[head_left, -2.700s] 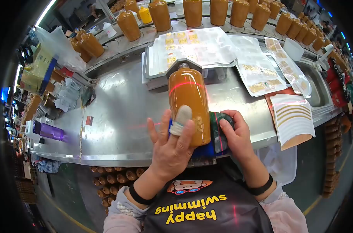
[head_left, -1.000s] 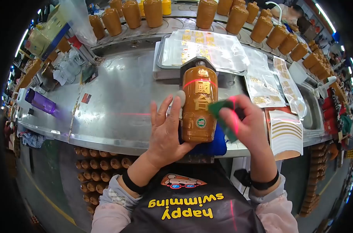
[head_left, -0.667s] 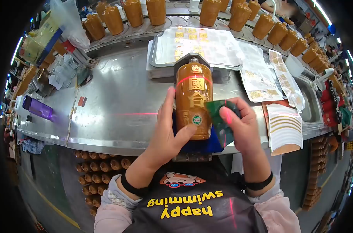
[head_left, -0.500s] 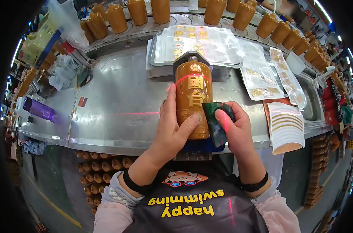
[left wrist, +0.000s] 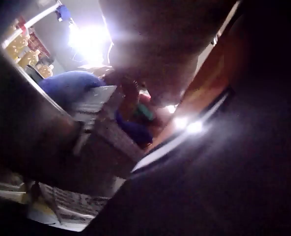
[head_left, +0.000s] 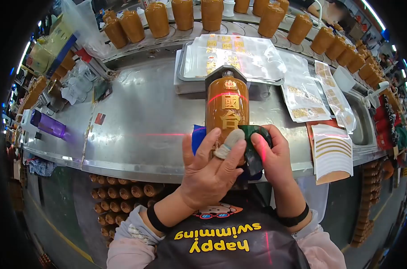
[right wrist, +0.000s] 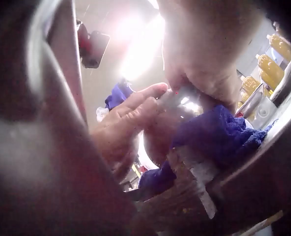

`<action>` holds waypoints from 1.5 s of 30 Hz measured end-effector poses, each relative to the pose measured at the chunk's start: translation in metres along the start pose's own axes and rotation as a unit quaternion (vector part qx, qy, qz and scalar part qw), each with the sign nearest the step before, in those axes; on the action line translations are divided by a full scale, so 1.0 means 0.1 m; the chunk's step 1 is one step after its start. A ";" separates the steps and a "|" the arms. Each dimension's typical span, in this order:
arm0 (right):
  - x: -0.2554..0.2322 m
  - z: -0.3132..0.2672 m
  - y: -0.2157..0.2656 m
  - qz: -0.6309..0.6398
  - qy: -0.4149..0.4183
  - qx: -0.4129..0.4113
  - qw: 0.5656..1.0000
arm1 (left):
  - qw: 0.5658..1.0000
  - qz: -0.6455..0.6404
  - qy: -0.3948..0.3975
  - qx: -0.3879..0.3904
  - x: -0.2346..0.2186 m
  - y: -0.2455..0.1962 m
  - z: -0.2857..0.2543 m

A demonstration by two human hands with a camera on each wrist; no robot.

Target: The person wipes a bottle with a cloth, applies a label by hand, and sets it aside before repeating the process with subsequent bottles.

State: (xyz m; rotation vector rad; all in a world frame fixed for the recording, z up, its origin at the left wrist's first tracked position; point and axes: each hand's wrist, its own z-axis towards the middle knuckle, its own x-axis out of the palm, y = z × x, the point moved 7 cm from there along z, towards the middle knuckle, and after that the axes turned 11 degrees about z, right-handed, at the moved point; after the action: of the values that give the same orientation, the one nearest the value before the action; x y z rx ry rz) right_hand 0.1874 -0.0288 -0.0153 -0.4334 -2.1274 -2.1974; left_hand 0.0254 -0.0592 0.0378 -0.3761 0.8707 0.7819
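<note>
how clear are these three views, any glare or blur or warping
Head view: sharp, fisheye-bent with black corners, a red laser line crossing the bottle, soft sheen on the steel table. Left wrist view: dark, blurred, with a blown-out light. Right wrist view: soft, glare above the left hand.

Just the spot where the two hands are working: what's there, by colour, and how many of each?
amber bottle, lying on its side: 1
blue cloth under it: 1
green pad in the right hand: 1
white finger cover on the left hand: 1
Total: 4
</note>
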 end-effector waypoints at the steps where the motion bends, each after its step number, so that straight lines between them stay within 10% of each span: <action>1: 0.01 0.00 0.00 0.006 -0.002 0.000 1.000 | 1.000 -0.009 -0.004 -0.013 0.00 0.03 -0.02; 15: -0.01 -0.02 0.21 -0.018 -0.016 -0.015 1.000 | 0.986 -0.123 0.007 -0.115 0.19 0.53 -0.21; 18: 0.33 -0.18 0.76 -0.362 0.012 -0.303 0.881 | 0.995 -0.080 -0.010 -0.063 0.05 0.46 -0.10; 20: 0.66 -0.37 0.79 -0.381 0.101 -0.358 0.847 | 0.992 -0.099 -0.008 -0.084 0.11 0.45 -0.09; 22: 0.70 -0.38 0.81 -0.324 0.194 -0.301 0.876 | 0.975 -0.158 0.020 -0.158 0.37 0.53 -0.20; 25: 0.47 -0.24 0.82 -0.407 0.048 -0.332 0.850 | 0.976 -0.152 0.029 -0.153 0.41 0.54 -0.21; 28: 0.91 -0.45 0.83 -0.321 0.274 -0.313 0.851 | 0.983 -0.116 0.033 -0.139 0.38 0.53 -0.17; 32: 0.54 -0.31 0.76 -0.431 0.068 -0.365 0.822 | 0.986 -0.110 0.018 -0.127 0.22 0.50 -0.09; 35: 0.97 -0.46 0.86 -0.351 0.290 -0.343 0.822 | 0.992 -0.065 0.003 -0.107 0.27 0.49 -0.11; 38: 0.44 -0.22 0.76 -0.219 0.044 -0.124 0.967 | 0.986 -0.116 0.009 -0.117 0.18 0.48 -0.05; 45: 0.52 -0.08 0.68 -0.284 0.027 -0.116 0.951 | 0.980 -0.151 0.001 -0.127 0.20 0.46 -0.07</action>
State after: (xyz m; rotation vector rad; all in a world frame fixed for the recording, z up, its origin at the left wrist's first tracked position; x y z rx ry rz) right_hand 0.1521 -0.0320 0.0629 0.2764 -2.1689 -2.7238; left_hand -0.0046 -0.0230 0.0180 -0.7183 0.6955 0.6096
